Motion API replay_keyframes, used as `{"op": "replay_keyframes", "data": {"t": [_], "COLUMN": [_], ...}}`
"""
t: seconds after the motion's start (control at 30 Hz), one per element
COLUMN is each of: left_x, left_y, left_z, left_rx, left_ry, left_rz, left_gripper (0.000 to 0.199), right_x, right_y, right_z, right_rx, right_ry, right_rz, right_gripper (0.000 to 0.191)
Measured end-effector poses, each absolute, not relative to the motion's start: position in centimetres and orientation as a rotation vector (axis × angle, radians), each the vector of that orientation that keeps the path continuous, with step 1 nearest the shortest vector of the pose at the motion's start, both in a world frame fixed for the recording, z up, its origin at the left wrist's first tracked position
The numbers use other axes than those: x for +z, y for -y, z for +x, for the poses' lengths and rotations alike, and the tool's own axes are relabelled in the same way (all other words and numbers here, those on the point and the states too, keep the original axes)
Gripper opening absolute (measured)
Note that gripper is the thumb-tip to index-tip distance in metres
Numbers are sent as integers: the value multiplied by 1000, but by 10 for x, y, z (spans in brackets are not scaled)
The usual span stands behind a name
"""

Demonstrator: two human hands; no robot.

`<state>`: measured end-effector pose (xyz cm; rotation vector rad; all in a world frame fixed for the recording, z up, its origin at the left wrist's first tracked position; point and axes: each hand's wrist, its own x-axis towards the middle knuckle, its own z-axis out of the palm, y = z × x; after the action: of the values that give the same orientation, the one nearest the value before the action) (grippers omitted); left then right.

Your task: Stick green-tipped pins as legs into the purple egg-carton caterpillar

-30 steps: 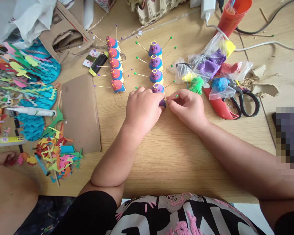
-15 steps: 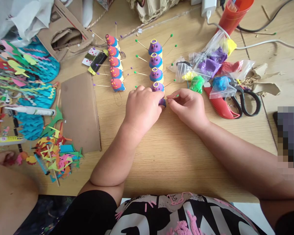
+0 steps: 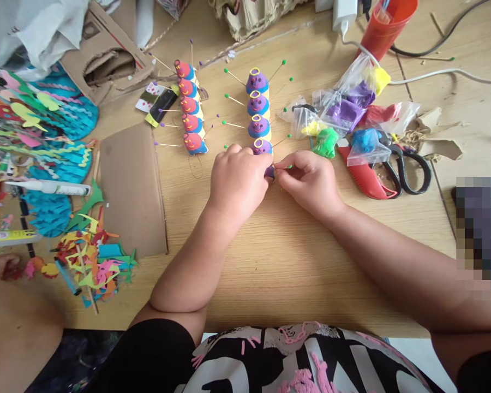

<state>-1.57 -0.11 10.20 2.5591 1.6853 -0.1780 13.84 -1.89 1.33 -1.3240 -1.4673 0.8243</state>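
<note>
A row of purple-and-blue clay figures (image 3: 258, 103), with faces and yellow rings on top, stands on the table. Thin green-tipped sticks (image 3: 234, 100) jut from both its sides. My left hand (image 3: 237, 180) is closed around the near end of this row and covers most of the last figure. Beside that figure, on its right, my right hand (image 3: 311, 177) pinches another green-tipped stick, its inner end close against the clay; whether it has gone in I cannot tell. To the left is a similar row of red-and-blue figures (image 3: 190, 106) with purple-tipped sticks.
Bagged clay (image 3: 347, 112) and red-black scissors (image 3: 372, 177) lie right, below a red cup (image 3: 387, 27). Flat cardboard (image 3: 133, 191), paper scraps (image 3: 102, 267) and a blue paper craft (image 3: 61, 158) are left. Another person's hand (image 3: 2, 266) rests at the left edge.
The view has shifted slightly. My right hand has edged left toward the last figure with the green-tipped stick; my left hand keeps its grip on the row.
</note>
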Motion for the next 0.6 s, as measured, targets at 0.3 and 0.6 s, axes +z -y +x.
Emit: {"op": "replay_keyframes", "data": {"t": [0.3,0.6], "left_x": [108,108], "left_y": [2,1], "left_z": [-20,-19], "left_rx": [-272,-289], "left_ry": [-1628,-1619], "left_rz": [2622,2658], "left_gripper": [32,28], "right_x": [16,18], "right_y": [17,16], "right_z": [139,138], "right_rx": [897,932], "right_ry": [1411,1347], "right_rz": [-1328,-1301], "right_gripper": [4,4]}}
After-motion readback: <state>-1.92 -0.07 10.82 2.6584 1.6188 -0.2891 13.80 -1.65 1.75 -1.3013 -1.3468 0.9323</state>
